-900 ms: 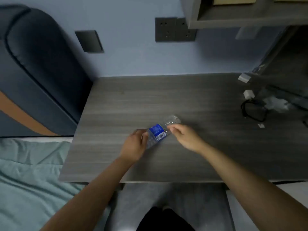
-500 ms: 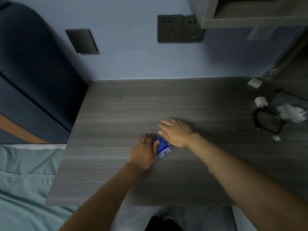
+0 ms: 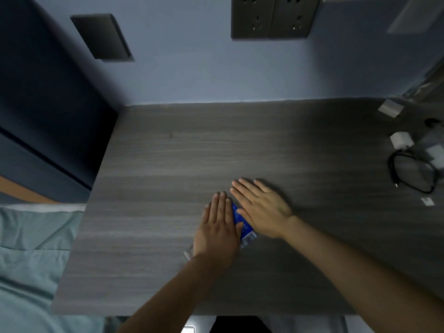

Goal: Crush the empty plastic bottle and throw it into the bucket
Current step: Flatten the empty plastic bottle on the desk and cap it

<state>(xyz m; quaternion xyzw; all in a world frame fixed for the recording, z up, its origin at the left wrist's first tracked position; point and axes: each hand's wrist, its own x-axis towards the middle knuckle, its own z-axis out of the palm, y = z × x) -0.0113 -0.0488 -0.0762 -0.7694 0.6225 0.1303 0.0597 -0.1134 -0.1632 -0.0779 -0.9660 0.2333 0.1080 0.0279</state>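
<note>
Blue-labelled plastic bottle (image 3: 243, 224) is lying flat on the grey worktop (image 3: 168, 164) as we are pressing it under our left hand (image 3: 217, 230) and right hand (image 3: 262, 207), grips wide and palms flat, with pickup next and no bucket in view.

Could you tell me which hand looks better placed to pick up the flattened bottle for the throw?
Probably the left hand: it lies flat over most of the bottle, thumb at the blue label. The right hand covers only its far end. No bucket is in view, so direction can't be weighed.
</note>
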